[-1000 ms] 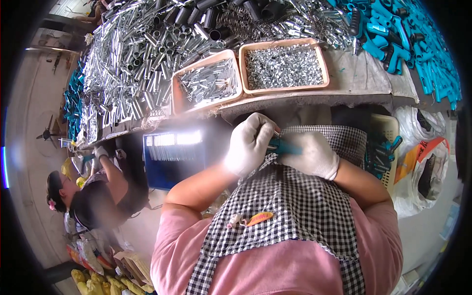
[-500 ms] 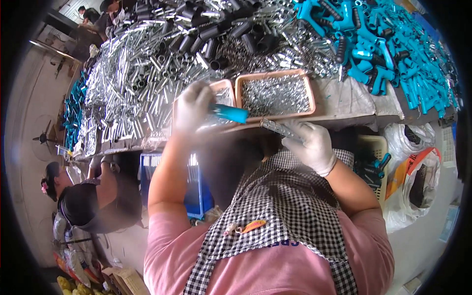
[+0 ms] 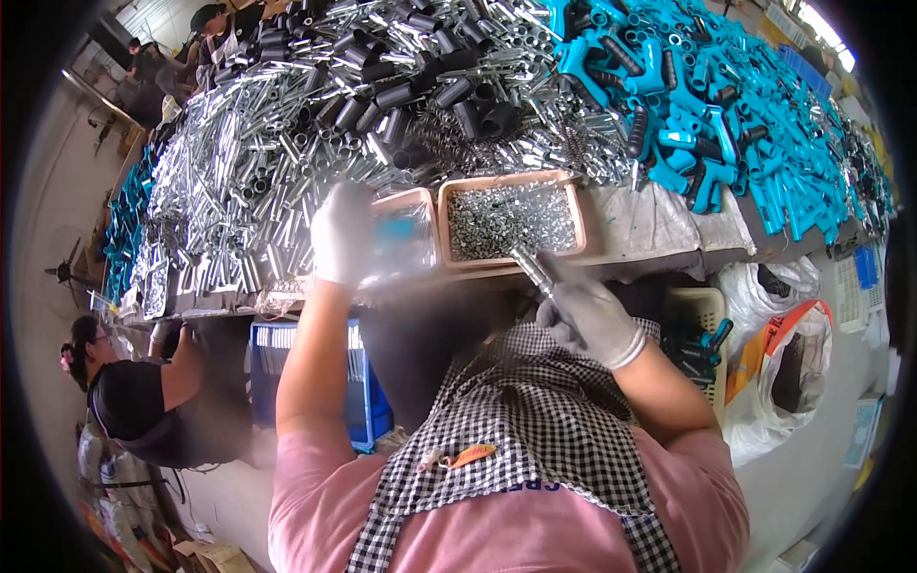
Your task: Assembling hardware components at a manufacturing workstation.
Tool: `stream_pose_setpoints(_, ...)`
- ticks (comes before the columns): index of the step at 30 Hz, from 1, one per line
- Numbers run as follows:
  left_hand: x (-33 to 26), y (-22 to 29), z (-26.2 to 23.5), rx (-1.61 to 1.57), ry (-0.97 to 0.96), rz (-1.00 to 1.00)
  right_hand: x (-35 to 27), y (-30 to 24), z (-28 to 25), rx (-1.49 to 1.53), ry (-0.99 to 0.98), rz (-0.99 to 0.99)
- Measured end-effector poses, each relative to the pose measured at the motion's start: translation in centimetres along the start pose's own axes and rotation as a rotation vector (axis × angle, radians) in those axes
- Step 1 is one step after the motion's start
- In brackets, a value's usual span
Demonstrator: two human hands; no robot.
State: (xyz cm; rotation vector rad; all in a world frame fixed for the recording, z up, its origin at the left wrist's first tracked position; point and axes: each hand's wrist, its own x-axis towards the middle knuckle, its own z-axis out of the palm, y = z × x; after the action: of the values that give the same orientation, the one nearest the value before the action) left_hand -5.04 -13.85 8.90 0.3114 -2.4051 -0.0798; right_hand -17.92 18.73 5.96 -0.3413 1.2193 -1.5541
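My left hand point(image 3: 342, 232), in a white glove, is smeared by motion beside the left-hand pink tray point(image 3: 429, 218). A blurred teal tube point(image 3: 394, 228) sticks out from its right side, over that tray; the fingers' grip on it is not sharp. In my right hand point(image 3: 594, 317), also gloved, a shiny metal tube point(image 3: 531, 269) is held at a slant, its free end pointing up and left toward the front edge of the right-hand pink tray point(image 3: 579, 212). That tray holds many small metal parts point(image 3: 511, 220).
Behind the trays lie heaps of silver tubes point(image 3: 224, 181), black sleeves point(image 3: 394, 94), dark springs point(image 3: 449, 143) and teal gun-shaped bodies point(image 3: 659, 72). Below the table edge stand a blue crate point(image 3: 371, 382), a yellowish basket point(image 3: 712, 310) and white bags point(image 3: 778, 411). A co-worker point(image 3: 143, 401) sits at left.
My left hand has moved left with the teal tube, away from the metal tube. My right hand has dropped slightly and turned, so the metal tube now points more upward. The whole view has shifted.
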Motion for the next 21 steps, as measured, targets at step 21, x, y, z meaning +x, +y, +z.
stream_pose_setpoints(21,-11.8,12.5,3.4,-1.504,-0.704,-1.055,-3.3,5.9,-1.3,0.96,-0.375,0.634)
